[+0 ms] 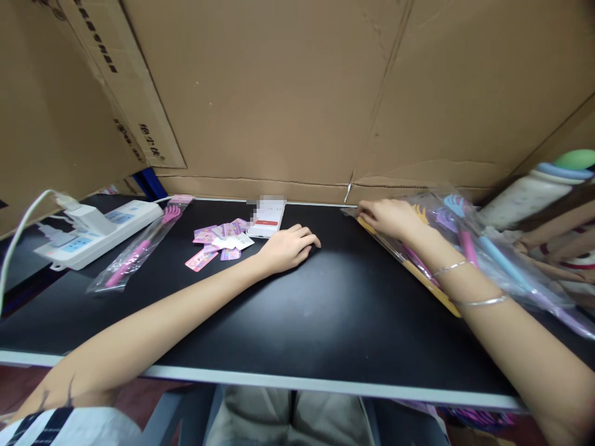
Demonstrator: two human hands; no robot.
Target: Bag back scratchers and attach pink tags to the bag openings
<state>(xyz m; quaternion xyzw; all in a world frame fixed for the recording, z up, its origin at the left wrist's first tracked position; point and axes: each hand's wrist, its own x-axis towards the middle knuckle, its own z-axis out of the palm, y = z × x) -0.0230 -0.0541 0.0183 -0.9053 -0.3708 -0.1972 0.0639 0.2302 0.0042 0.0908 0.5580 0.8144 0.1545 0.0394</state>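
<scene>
On the desk (325, 334), the right hand (389, 218) touches bagged back-scratchers (431, 288).

Left hand (289, 249) — fingers (305, 240) resting on black tabletop (297, 328) | right hand (391, 218) — fingers at yellow stick (432, 290)

1. The tabletop (334, 328) is black with a pale front edge, its middle reflecting a soft light.
2. At the far left lies a white power strip (116, 218), with plugs in it.
3. Just beside it, a pink back scratcher (139, 249) lies slantwise in a clear bag.
4. Small pink and purple cards (223, 238) overlap in a loose heap left of centre.
5. A phone (268, 222) lies near the back edge, just beside the cards.
6. The left hand (290, 249) rests palm down in front of it.
7. On the right, bagged scratchers (504, 263) in yellow, pink, blue and purple lie piled.
</scene>
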